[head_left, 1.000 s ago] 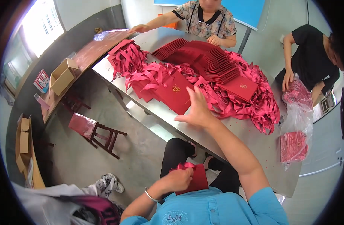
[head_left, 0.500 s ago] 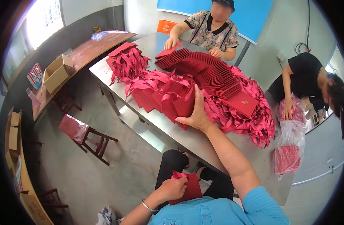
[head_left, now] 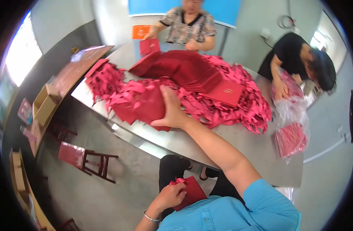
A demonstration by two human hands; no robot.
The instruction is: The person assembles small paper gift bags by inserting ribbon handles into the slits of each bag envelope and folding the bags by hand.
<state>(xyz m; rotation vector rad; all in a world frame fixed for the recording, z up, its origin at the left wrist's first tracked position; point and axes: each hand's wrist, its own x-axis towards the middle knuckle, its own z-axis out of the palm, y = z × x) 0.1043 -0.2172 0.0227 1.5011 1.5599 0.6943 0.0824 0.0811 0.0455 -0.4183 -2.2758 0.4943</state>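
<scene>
Red bag [head_left: 217, 95], gold emblem [head_left: 228, 91] | left grip [head_left: 172, 197]: holding ribboned bag [head_left: 193, 194] | right grip [head_left: 175, 109]: wide, against bags [head_left: 145, 107]

Dark red bags [head_left: 180, 68]; pink ribbons [head_left: 255, 109]; blue shirt [head_left: 222, 213]; floral blouse [head_left: 175, 29].

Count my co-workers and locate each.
2. One co-worker in a patterned top across the metal table, holding a red bag; another in black at its right, touching a clear plastic bag. Others may be outside the picture.
</scene>
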